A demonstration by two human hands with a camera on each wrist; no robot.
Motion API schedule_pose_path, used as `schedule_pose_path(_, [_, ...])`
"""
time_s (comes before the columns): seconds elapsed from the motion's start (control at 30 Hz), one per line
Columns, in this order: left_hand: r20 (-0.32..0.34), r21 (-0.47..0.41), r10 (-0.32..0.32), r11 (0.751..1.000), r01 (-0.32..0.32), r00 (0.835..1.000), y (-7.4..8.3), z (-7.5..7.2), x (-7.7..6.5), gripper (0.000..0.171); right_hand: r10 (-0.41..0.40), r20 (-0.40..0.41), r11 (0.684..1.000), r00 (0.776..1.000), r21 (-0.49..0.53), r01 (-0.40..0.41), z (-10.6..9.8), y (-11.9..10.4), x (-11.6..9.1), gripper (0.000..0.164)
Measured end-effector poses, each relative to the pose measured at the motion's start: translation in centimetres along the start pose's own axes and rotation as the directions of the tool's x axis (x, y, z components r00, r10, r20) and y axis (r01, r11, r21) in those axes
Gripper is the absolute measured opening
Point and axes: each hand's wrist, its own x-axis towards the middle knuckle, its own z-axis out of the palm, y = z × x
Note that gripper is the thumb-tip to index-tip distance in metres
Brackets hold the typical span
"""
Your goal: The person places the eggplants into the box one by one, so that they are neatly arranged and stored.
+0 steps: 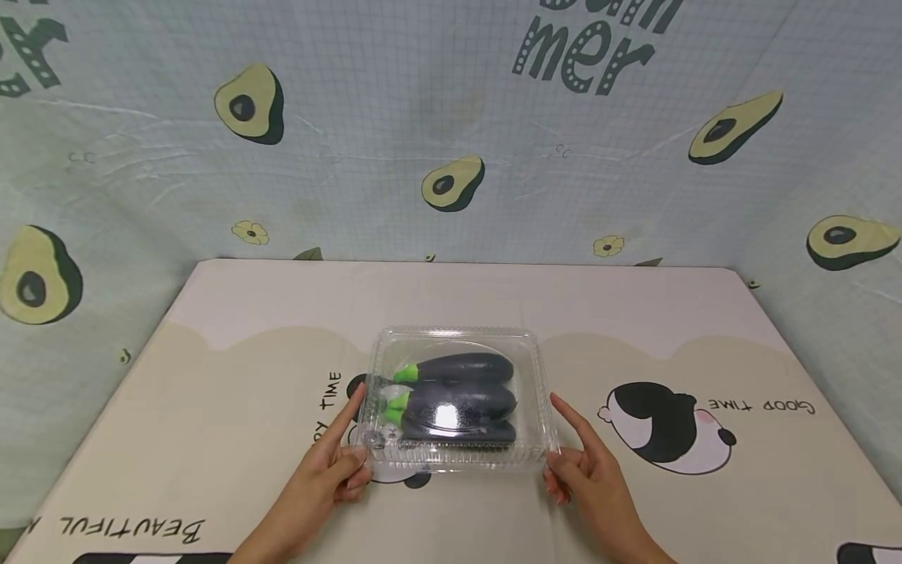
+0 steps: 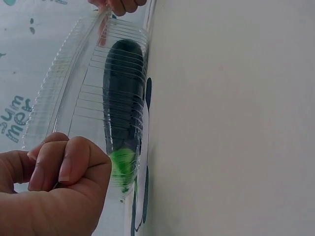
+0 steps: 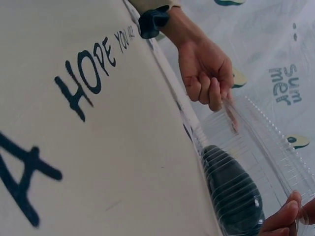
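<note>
A clear plastic clamshell box sits on the table in the head view, its lid down. Through it I see three eggplants lying side by side: a far one, a middle one and a near one, their green stems to the left. My left hand pinches the rim at the box's near left corner, index finger stretched along the side. At the near right corner my right hand does likewise. In the left wrist view, the curled fingers stand before the ribbed box wall.
A pale cloth with printed dogs and lettering covers the table. Behind and at both sides hangs an avocado-print sheet. A dark band is on my left wrist.
</note>
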Motion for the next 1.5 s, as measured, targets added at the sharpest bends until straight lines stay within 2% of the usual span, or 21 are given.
schedule_pose_path(0.27, [0.007, -0.001, 0.007, 1.0, -0.007, 1.0, 0.1, 0.1, 0.0, 0.07, -0.017, -0.049, 1.0, 0.999, -0.012, 0.017, 0.3, 0.1, 0.0, 0.062])
schedule_pose_path(0.53, [0.005, 0.003, -0.003, 1.0, 0.003, 1.0, 0.1, 0.1, 0.0, 0.07, -0.037, -0.082, 0.999, 0.996, 0.018, 0.039, 0.5, 0.6, 0.0, 0.064])
schedule_pose_path(0.77, [-0.005, 0.009, -0.016, 1.0, 0.016, 1.0, 0.2, 0.1, -0.1, 0.07, -0.065, -0.092, 0.998, 0.994, -0.002, 0.065, 0.8, 0.7, 0.0, 0.062])
schedule_pose_path(1.0, [-0.028, 0.031, -0.035, 0.999, 0.035, 0.999, 0.3, 0.1, -0.1, 0.068, -0.039, -0.084, 0.999, 0.996, -0.018, 0.038, 0.7, 0.6, 0.1, 0.062])
schedule_pose_path(1.13, [-0.055, 0.065, -0.053, 0.996, 0.056, 0.997, 0.3, 0.1, 0.0, 0.068, -0.029, -0.065, 0.996, 0.997, -0.082, 0.023, 0.4, 0.6, 0.0, 0.062])
schedule_pose_path(1.23, [-0.067, 0.103, -0.063, 0.992, 0.069, 0.996, 0.3, 0.0, -0.1, 0.07, -0.047, -0.014, 0.993, 0.999, -0.109, 0.046, -0.1, 0.6, 0.0, 0.059])
schedule_pose_path(1.37, [-0.038, 0.177, -0.026, 0.984, 0.032, 0.999, 0.5, -0.4, -0.2, 0.073, -0.108, 0.065, 0.983, 0.992, -0.141, 0.116, -0.9, 0.6, 0.1, 0.057])
schedule_pose_path(1.5, [-0.038, 0.297, 0.048, 0.954, -0.034, 0.998, 0.9, -1.0, -0.4, 0.073, -0.209, 0.077, 0.937, 0.975, -0.271, 0.222, -2.0, 0.7, 0.2, 0.056])
